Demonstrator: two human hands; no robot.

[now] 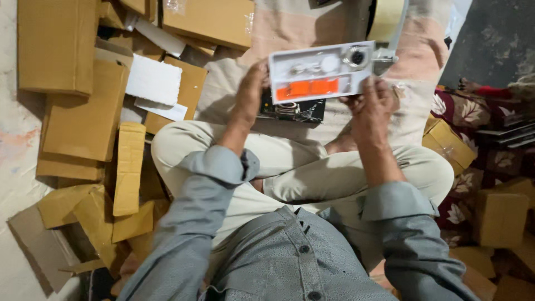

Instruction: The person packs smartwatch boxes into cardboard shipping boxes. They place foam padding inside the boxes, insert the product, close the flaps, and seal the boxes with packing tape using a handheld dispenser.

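Here, seated cross-legged on the floor, both forearms raised ahead of the knees.
Left hand [252,89]: fingers curled round the left short edge of the white tray [322,71], gripping it; wrist bent back, grey sleeve pushed up the forearm.
Right hand [372,100]: clasped on the tray's lower right corner, thumb on top, fingers underneath and out of sight.
White tray: held between the two hands, roughly level, tilted slightly up to the right.
Tray contents: moulded pockets holding an orange strip [307,88] near the lower edge, a round dark-centred metal part [356,57] close above the right hand, and small pale pieces in between, too blurred to name.
Black box [292,110]: lying just below the tray, between the wrists; mostly covered by it.
Cardboard boxes [83,111]: heaped flat and folded, well to the left of the left hand.
White foam sheet [153,81]: resting on that heap.
Tape roll [385,19]: beyond the tray, cut off at the top edge.
Small carton [448,145]: right of the right hand, partly hidden.
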